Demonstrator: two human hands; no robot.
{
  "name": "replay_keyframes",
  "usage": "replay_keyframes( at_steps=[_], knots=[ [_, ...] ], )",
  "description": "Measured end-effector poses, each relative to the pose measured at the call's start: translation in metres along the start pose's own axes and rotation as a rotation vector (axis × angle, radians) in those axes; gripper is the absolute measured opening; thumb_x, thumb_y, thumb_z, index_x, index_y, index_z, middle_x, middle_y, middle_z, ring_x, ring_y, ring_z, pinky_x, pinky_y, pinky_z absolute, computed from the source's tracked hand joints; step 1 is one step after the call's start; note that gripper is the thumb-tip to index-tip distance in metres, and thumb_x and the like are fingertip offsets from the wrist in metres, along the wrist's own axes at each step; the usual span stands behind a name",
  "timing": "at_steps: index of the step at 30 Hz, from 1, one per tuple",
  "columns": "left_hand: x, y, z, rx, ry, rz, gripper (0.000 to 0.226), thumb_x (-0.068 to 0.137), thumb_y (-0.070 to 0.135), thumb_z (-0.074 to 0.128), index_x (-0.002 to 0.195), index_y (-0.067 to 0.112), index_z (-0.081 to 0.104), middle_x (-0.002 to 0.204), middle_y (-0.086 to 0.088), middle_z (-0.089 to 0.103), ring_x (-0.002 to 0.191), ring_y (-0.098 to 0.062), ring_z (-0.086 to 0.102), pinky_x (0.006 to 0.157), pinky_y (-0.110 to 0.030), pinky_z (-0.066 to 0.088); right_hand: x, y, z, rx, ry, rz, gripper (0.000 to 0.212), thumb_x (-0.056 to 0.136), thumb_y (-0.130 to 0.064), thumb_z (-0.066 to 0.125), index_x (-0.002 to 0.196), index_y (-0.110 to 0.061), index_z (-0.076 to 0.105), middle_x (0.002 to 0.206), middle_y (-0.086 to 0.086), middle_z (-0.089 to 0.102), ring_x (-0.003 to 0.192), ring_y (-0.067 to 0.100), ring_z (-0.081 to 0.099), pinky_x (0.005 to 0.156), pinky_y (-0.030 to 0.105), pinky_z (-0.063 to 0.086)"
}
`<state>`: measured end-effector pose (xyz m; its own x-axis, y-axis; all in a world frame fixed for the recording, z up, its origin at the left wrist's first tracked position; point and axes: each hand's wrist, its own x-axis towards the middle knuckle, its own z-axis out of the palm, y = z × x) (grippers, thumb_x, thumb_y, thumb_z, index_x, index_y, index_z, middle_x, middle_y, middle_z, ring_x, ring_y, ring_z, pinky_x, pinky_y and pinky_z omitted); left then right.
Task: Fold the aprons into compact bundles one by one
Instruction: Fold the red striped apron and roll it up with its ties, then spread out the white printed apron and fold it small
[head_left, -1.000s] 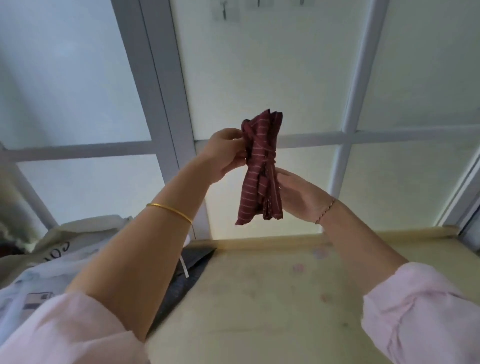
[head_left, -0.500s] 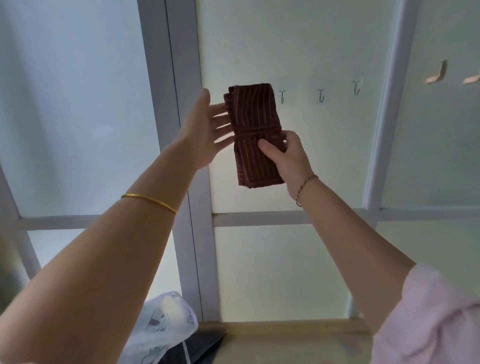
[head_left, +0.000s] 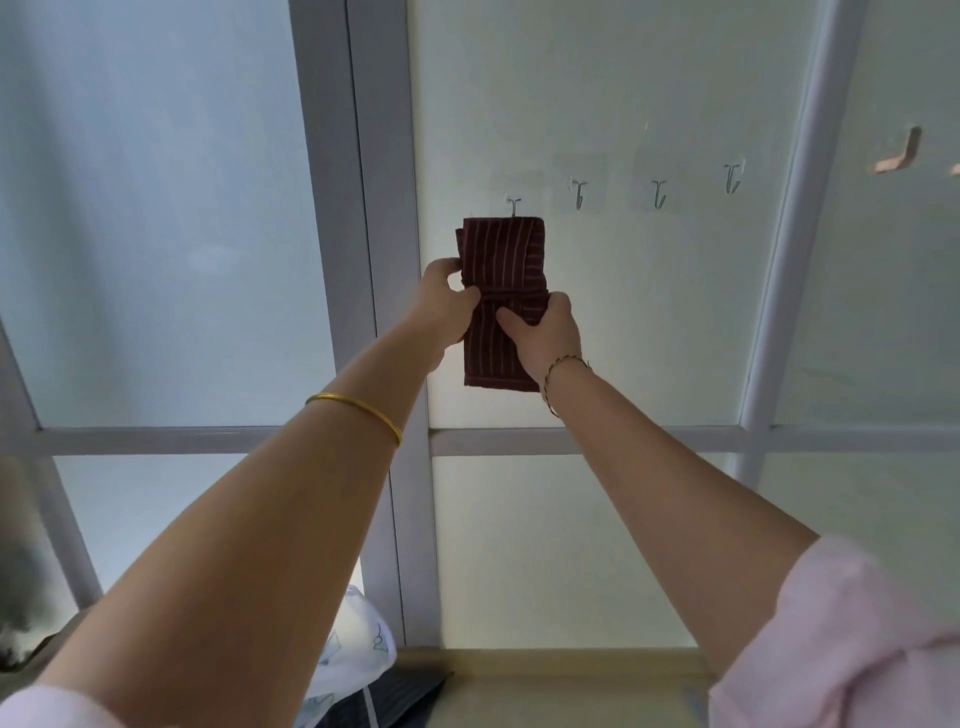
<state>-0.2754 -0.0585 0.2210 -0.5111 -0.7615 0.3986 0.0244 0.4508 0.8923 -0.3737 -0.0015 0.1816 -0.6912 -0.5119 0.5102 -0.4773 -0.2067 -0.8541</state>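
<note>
Two hands hold one folded maroon striped apron bundle (head_left: 501, 301) upright against the frosted glass wall (head_left: 597, 322), its long axis vertical and its top edge just under the leftmost small hook (head_left: 514, 206). The left hand (head_left: 445, 304) grips its left edge at the tie, fingers curled; the right hand (head_left: 543, 335) pinches the lower right, thumb across the front.

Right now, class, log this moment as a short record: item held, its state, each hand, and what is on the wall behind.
item: dark red striped apron
state: folded into a compact bundle, tied round the middle with its strap
left hand: grips the bundle's left edge
right hand: grips the lower right part
position: held up, top edge just under the leftmost wall hook
wall: three more hooks alongside, bare
</note>
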Motion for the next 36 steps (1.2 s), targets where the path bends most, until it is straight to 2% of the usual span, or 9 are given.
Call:
replay_keyframes(
  at_steps=[5, 9, 12, 16, 19, 22, 27, 30, 36],
  knots=[
    [-0.008, -0.004, -0.002, -0.034, 0.021, -0.004, 0.039, 0.098, 0.009, 0.046, 0.136, 0.015, 0.042, 0.12, -0.011, 0.059, 0.103, -0.022, 0.062, 0.086, -0.034, 0.053, -0.003, -0.002, -0.004, -0.043, -0.012, 0.0, 0.041, 0.088, -0.027, 0.063, 0.115, -0.002, 0.044, 0.099, 0.003, 0.055, 0.087, 0.018, 0.056, 0.076, 0.032, 0.048],
    [-0.015, -0.009, -0.001, 0.004, 0.018, -0.08, 0.04, 0.098, 0.01, 0.047, 0.137, 0.015, 0.041, 0.109, -0.005, 0.056, 0.092, -0.015, 0.054, 0.087, -0.032, 0.051, -0.003, 0.0, -0.006, -0.138, -0.04, 0.105, 0.046, 0.088, -0.031, 0.063, 0.118, -0.003, 0.042, 0.114, 0.01, 0.055, 0.095, 0.025, 0.058, 0.081, 0.035, 0.049],
    [-0.024, -0.025, -0.001, 0.018, 0.062, -0.135, 0.038, 0.097, 0.008, 0.047, 0.135, 0.013, 0.043, 0.122, -0.009, 0.051, 0.103, -0.02, 0.054, 0.083, -0.029, 0.051, -0.016, 0.006, -0.006, -0.281, 0.049, 0.152, 0.053, 0.086, -0.036, 0.063, 0.123, -0.005, 0.04, 0.121, 0.011, 0.048, 0.106, 0.029, 0.054, 0.088, 0.041, 0.049],
    [-0.054, -0.08, -0.005, 0.096, 0.057, -0.241, 0.034, 0.094, 0.004, 0.045, 0.128, 0.008, 0.05, 0.118, -0.014, 0.055, 0.093, -0.022, 0.055, 0.074, -0.029, 0.053, -0.067, 0.038, -0.002, -0.309, 0.18, 0.225, 0.054, 0.089, -0.03, 0.059, 0.131, -0.009, 0.033, 0.128, 0.011, 0.042, 0.112, 0.031, 0.05, 0.089, 0.043, 0.045],
    [-0.106, -0.146, -0.017, 0.294, 0.021, -0.349, 0.036, 0.091, 0.003, 0.044, 0.125, 0.007, 0.053, 0.118, -0.013, 0.057, 0.098, -0.025, 0.057, 0.082, -0.034, 0.05, -0.126, 0.084, 0.017, -0.237, -0.037, 0.444, 0.053, 0.091, -0.022, 0.053, 0.135, -0.008, 0.028, 0.136, 0.012, 0.034, 0.115, 0.034, 0.049, 0.092, 0.041, 0.043],
    [-0.172, -0.217, -0.04, 0.659, -0.015, -0.483, 0.037, 0.09, 0.004, 0.047, 0.125, 0.011, 0.054, 0.13, -0.013, 0.049, 0.114, -0.03, 0.051, 0.091, -0.034, 0.045, -0.189, 0.128, 0.039, -0.274, -0.313, 0.642, 0.053, 0.091, -0.019, 0.051, 0.136, -0.006, 0.027, 0.137, 0.013, 0.035, 0.109, 0.033, 0.052, 0.092, 0.039, 0.046],
    [-0.24, -0.27, -0.087, 1.143, 0.017, -0.523, 0.044, 0.089, 0.027, 0.06, 0.127, 0.012, 0.043, 0.131, -0.013, 0.04, 0.121, -0.033, 0.037, 0.097, -0.04, 0.037, -0.258, 0.16, 0.07, -0.3, -0.601, 0.806, 0.05, 0.088, -0.016, 0.052, 0.133, -0.004, 0.032, 0.116, 0.014, 0.051, 0.09, 0.026, 0.057, 0.062, 0.029, 0.047],
    [-0.253, -0.281, -0.104, 1.33, -0.053, -0.465, 0.053, 0.087, 0.04, 0.062, 0.126, 0.012, 0.039, 0.134, -0.012, 0.036, 0.125, -0.032, 0.033, 0.1, -0.04, 0.035, -0.272, 0.161, 0.083, -0.238, -0.701, 0.855, 0.047, 0.092, -0.013, 0.049, 0.135, -0.005, 0.031, 0.12, 0.017, 0.052, 0.08, 0.021, 0.053, 0.054, 0.027, 0.042],
    [-0.256, -0.303, -0.115, 1.567, -0.291, -0.377, 0.025, 0.091, 0.015, 0.053, 0.115, 0.02, 0.058, 0.159, -0.013, -0.004, 0.145, -0.035, -0.004, 0.115, -0.051, 0.015, -0.284, 0.17, 0.092, -0.204, -0.856, 0.898, 0.049, 0.095, -0.016, 0.05, 0.14, -0.009, 0.031, 0.119, 0.012, 0.047, 0.068, 0.016, 0.059, 0.055, 0.028, 0.05]
  ],
)
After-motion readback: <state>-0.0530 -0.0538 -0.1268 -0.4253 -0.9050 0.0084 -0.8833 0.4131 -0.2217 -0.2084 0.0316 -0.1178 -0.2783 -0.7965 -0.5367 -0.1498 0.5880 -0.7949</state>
